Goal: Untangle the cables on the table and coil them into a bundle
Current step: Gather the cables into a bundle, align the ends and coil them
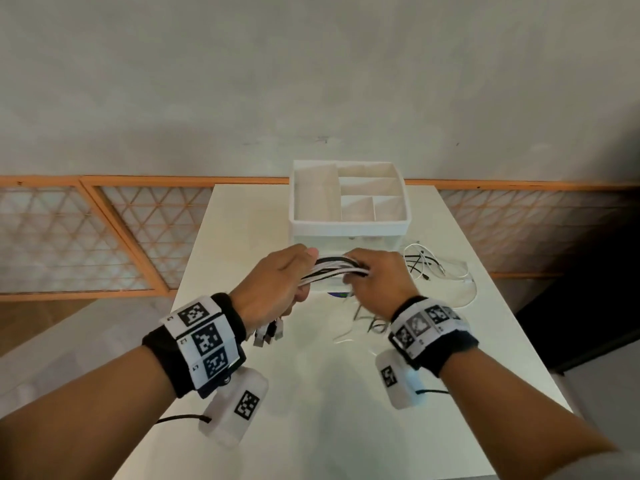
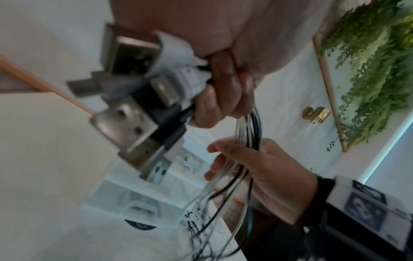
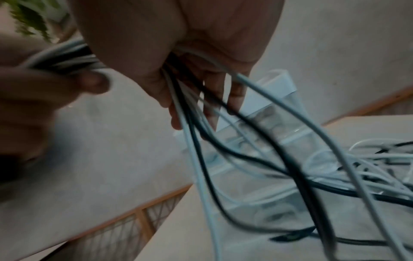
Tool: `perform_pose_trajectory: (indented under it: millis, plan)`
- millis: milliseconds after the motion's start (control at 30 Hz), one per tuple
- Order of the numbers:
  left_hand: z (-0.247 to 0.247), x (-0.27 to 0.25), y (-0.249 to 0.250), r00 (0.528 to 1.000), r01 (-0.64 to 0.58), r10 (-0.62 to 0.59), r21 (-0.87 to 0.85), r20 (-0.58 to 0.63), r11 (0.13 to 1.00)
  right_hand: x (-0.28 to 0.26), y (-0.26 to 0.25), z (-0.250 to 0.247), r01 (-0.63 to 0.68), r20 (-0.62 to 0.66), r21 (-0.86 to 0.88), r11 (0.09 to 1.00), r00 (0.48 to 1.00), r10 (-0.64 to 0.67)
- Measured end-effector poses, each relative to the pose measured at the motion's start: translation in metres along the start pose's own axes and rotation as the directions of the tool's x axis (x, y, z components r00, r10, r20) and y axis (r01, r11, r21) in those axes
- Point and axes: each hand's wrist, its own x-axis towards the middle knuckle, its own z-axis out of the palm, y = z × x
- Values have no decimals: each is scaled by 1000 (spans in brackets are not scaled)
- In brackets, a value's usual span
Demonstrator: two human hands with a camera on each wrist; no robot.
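both hands are raised over the white table, each with a marker-covered wristband. the left hand is curled tight round a bunch of thin black and white cables, whose silver usb plugs hang out below its fist. the right hand, just beside it, has its fingers closed loosely over the same bunch stretched between the two. past the right hand the loose cable ends trail in a tangle on the table. beyond both hands stands a white plastic divided organiser box.
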Motion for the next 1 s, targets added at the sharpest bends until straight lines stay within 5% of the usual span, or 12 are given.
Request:
perform_pose_trajectory:
  millis: [133, 300, 633, 833, 1000]
  plan:
    - [-6, -5, -15, 1000, 0, -1, 64, 13, 998, 7, 18, -15, 31, -129, -85, 996, 991, -42]
    - [-8, -6, -40, 996, 45, -54, 127, 67, 991, 8, 40, -33, -114, -222, -90, 989, 971, 91]
    - [-7, 6, -47, 869, 361, -289, -114, 403, 926, -2, 29, -32, -80, 63, -81, 994, 994, 85]
    - [15, 19, -6, 921, 176, -130, -95, 367, 980, 3, 16, -34, -15, 109, -91, 996, 994, 24]
    - [33, 25, 11, 982, 59, -55, -20, 181, 998, 6, 17, -32, -25, 71, -132, 991, 997, 35]
